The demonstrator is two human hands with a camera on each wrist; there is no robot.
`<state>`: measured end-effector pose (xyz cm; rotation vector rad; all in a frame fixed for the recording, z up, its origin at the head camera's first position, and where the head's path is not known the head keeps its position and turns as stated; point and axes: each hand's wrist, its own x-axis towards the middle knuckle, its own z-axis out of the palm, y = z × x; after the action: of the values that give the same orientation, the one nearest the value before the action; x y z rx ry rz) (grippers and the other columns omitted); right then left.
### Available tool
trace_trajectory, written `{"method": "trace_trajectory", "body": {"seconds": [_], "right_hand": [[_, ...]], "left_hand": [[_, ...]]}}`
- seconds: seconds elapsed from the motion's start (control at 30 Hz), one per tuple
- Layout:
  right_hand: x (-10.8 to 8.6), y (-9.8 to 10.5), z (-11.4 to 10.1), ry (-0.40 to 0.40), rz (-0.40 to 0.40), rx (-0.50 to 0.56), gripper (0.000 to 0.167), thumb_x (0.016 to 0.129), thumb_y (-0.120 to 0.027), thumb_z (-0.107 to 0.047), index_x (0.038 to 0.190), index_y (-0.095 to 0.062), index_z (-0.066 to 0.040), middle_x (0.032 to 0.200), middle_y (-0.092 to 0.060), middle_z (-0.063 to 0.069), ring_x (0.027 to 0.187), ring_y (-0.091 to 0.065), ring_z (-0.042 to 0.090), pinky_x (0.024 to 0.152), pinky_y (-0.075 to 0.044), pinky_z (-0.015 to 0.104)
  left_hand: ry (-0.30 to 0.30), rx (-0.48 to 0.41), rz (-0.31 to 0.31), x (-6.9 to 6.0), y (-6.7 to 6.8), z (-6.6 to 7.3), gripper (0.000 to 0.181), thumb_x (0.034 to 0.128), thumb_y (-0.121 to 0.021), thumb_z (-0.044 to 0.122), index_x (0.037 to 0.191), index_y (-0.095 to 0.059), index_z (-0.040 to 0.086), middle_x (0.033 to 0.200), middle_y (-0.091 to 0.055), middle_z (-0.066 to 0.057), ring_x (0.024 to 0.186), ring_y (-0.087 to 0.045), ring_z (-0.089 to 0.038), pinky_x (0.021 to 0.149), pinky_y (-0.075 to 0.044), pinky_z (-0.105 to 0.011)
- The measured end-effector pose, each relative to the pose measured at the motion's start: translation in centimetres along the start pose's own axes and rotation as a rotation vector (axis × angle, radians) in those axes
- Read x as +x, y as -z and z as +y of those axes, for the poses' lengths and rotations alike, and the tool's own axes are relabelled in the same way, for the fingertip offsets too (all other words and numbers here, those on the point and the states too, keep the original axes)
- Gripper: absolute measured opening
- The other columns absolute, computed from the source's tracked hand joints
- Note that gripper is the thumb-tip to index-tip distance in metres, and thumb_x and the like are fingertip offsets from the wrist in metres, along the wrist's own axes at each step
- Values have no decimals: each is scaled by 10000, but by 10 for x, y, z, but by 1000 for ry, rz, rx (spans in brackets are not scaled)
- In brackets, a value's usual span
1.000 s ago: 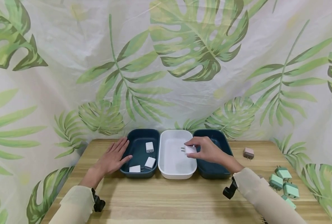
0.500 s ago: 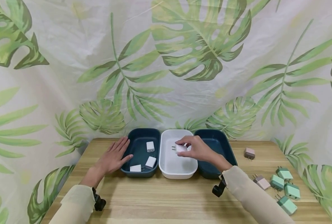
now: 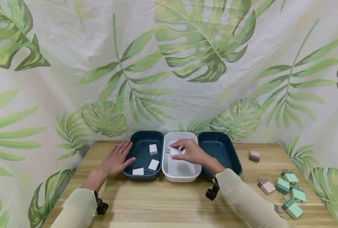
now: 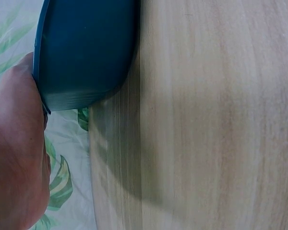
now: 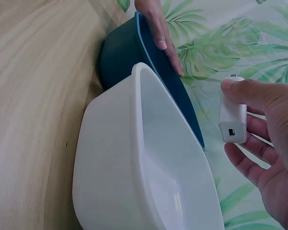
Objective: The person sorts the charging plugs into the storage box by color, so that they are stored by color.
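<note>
Above the white bin, my right hand pinches a white plug-in charger between thumb and fingers. Its prongs point left, and a USB port shows on the charger in the right wrist view. My left hand rests with extended fingers on the left rim of a dark blue bin. Inside that bin lie three white chargers, one at the back, one charger in the middle and one charger at the front.
Another dark blue bin stands at the right of the row, partly behind my right arm. On the table's right lie several green chargers, a pink-brown charger and another pink charger. A leaf-print cloth hangs behind.
My right hand has moved left with the white charger, from the white bin's right side towards its left side. The left hand has stayed on the blue bin's rim.
</note>
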<state>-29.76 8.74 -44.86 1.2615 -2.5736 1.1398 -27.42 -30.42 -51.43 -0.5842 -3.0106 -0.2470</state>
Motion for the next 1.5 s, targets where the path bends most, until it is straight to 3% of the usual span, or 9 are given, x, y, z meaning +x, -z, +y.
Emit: {"method": "trace_trajectory", "body": {"seconds": [0.73, 1.0, 1.2, 1.5], "right_hand": [[37, -33, -4, -65, -1, 4, 427, 895, -880, -203, 1278, -769, -51, 1175, -777, 41, 998, -679, 125, 873, -599, 264], [53, -46, -3, -64, 14, 27, 418, 885, -883, -179, 1261, -772, -35, 1167, -779, 64, 1019, -697, 166, 893, -614, 367], [61, -56, -1, -71, 16, 15, 418, 883, -885, -183, 1261, -776, -40, 1159, -782, 64, 998, -685, 145, 859, -592, 285], [68, -65, 7, -62, 26, 10, 414, 874, -885, -164, 1250, -777, -31, 1153, -783, 72, 969, -683, 136, 798, -552, 215]], "left_hand": [[-1, 1, -3, 2, 3, 1, 836, 1095, -445, 578, 1685, -225, 29, 1764, -151, -187, 1631, -126, -390, 1290, -130, -622], [-7, 6, 6, 2, 2, -1, 833, 1096, -440, 581, 1679, -244, 19, 1758, -168, -201, 1621, -150, -410, 1279, -153, -639], [-15, -6, 33, 1, 2, -1, 832, 1086, -476, 569, 1665, -280, 5, 1744, -207, -216, 1609, -187, -425, 1269, -178, -647], [-5, 5, 14, 1, -1, 0, 841, 1090, -451, 588, 1668, -269, 5, 1752, -186, -206, 1619, -163, -410, 1274, -172, -642]]}}
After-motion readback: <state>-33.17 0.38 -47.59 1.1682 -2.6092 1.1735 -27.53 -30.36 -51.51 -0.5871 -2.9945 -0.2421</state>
